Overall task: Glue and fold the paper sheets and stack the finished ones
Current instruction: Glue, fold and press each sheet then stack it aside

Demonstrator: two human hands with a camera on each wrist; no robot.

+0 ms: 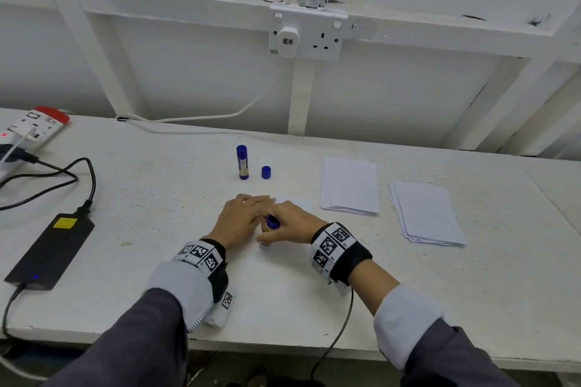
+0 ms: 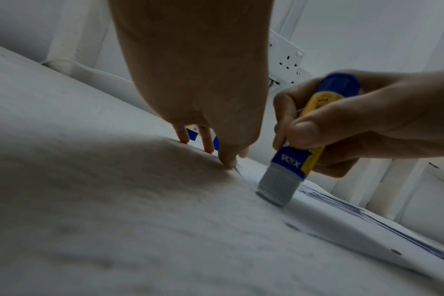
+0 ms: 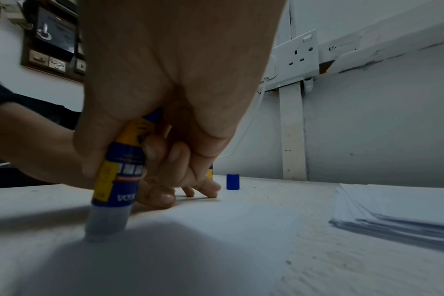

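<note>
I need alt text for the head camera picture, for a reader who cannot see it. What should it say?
A person's right hand grips an open glue stick and presses it down on a white paper sheet, which the left hand holds flat on a white table. Behind stand a second glue stick and a loose blue cap; two paper stacks lie right.

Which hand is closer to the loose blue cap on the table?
Left. The left hand lies flat with fingertips just short of the blue cap; the right hand, gripping the glue stick, sits slightly farther back.

We see the sheet (image 1: 298, 207) mostly hidden under both hands; the second glue stick (image 3: 210, 172) peeks out behind fingers (image 3: 208, 187).
</note>
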